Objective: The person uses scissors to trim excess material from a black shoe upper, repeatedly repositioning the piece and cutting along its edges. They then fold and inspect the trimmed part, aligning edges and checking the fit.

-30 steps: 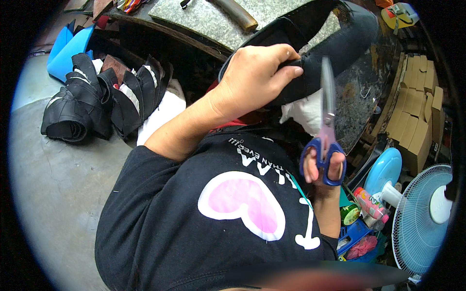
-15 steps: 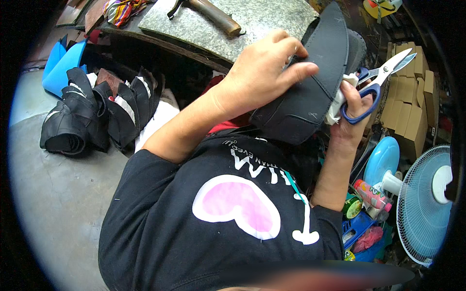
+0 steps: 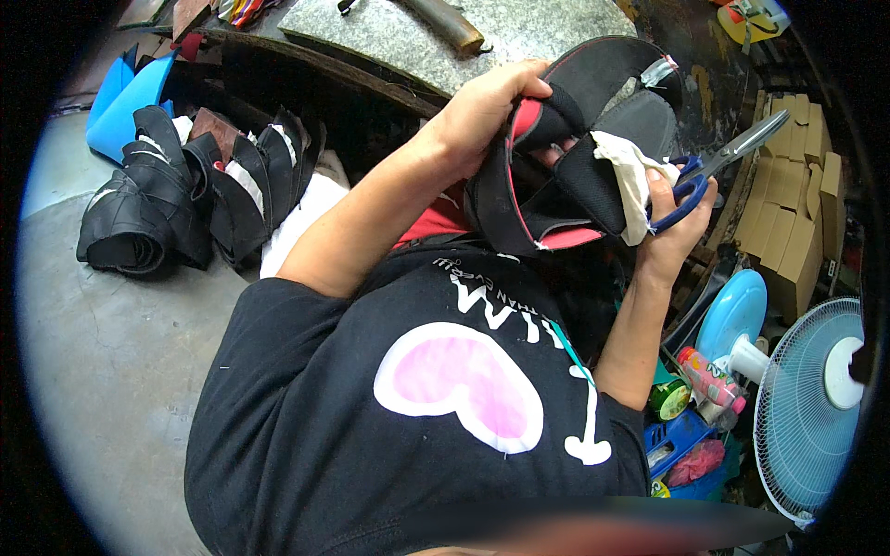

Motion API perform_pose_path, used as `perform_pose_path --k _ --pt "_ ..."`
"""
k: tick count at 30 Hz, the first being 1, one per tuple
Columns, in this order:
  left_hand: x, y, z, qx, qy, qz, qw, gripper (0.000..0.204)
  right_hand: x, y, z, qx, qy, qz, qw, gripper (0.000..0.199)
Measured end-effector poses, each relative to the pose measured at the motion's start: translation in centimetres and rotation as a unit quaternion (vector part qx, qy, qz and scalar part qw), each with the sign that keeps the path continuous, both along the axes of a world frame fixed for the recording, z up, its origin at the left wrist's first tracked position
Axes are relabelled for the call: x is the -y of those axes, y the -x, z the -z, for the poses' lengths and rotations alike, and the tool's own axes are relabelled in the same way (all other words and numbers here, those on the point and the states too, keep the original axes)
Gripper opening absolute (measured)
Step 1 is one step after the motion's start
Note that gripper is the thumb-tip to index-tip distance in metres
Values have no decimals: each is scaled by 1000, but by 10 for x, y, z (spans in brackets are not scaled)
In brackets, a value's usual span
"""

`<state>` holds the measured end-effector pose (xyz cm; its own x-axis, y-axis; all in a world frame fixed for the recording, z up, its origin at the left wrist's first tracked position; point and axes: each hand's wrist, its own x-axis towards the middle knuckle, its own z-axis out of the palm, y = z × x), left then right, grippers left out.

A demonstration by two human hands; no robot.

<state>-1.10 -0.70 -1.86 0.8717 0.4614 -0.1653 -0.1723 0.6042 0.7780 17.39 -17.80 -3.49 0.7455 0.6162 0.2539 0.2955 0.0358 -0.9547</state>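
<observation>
A black stitched piece with red-edged openings and mesh padding is held in front of my chest; its exact kind I cannot tell. My left hand grips its upper left edge, some fingers hidden behind the rim. My right hand is closed around the blue-handled scissors, whose blades lie together and point up to the right. A crumpled off-white cloth sits between the right fingers and the black piece, partly covering its mesh.
A grey speckled slab with a wooden-handled tool lies beyond my hands. Rolled black pieces and blue sheets are at left. On the right stand cardboard boxes, a blue fan and a bottle.
The black piece has been turned, so its red-edged inside shows instead of its smooth outer face. My left hand has shifted to its edge. The scissor blades have come together.
</observation>
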Motion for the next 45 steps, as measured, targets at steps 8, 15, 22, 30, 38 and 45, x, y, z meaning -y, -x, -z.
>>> perform_pose_path --k 8,15,22,30,38,45 --pt "13 -7 4 3 -83 -19 996 47 31 -3 -11 81 87 50 992 46" --pt "31 -5 -29 -12 -327 -115 938 36 64 34 -82 5 12 -81 997 46" --pt "28 -6 -26 40 -339 -119 932 39 56 59 -73 -72 13 -112 991 64" --pt "31 -5 8 0 -561 -152 814 52 4 26 -41 233 124 -35 964 35" --pt "17 -15 10 -29 -28 30 999 55 -13 2 -31 -49 47 -82 994 26" --pt "13 -16 -12 -4 -144 59 988 45 -17 12 -37 -92 0 -134 987 26"
